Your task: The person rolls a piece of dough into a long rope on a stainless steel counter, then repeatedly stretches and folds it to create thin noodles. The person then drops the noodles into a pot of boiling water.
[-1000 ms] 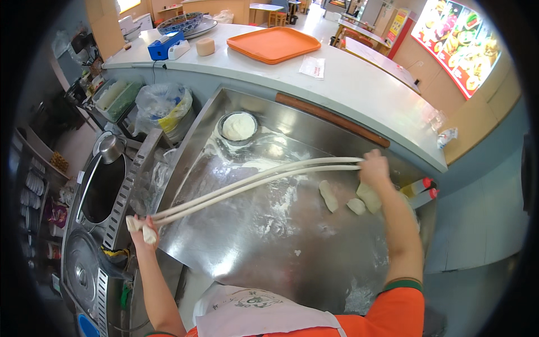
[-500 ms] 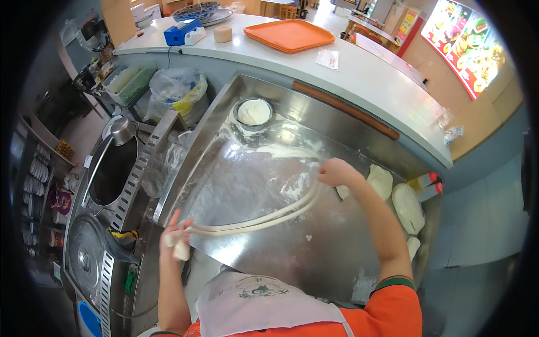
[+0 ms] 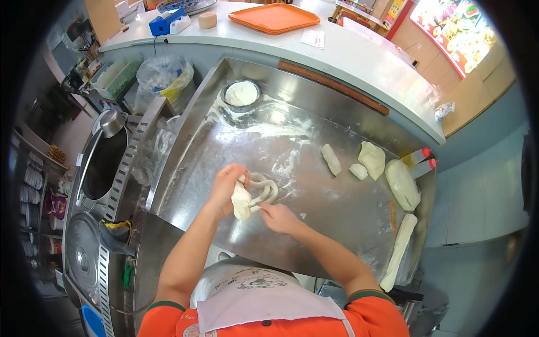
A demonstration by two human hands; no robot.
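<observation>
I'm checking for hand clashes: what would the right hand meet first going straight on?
Most likely the dough directly ahead of the right hand, held in the left hand; exact depth is unclear.

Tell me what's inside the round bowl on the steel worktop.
The bowl holds white powder that looks like flour. The powder covers the bowl's bottom, so anything buried beneath it cannot be seen.

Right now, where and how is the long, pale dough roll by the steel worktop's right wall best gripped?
Probably by both ends, from its left: the dough roll is long and slender, and its right side faces the steel wall.
</observation>
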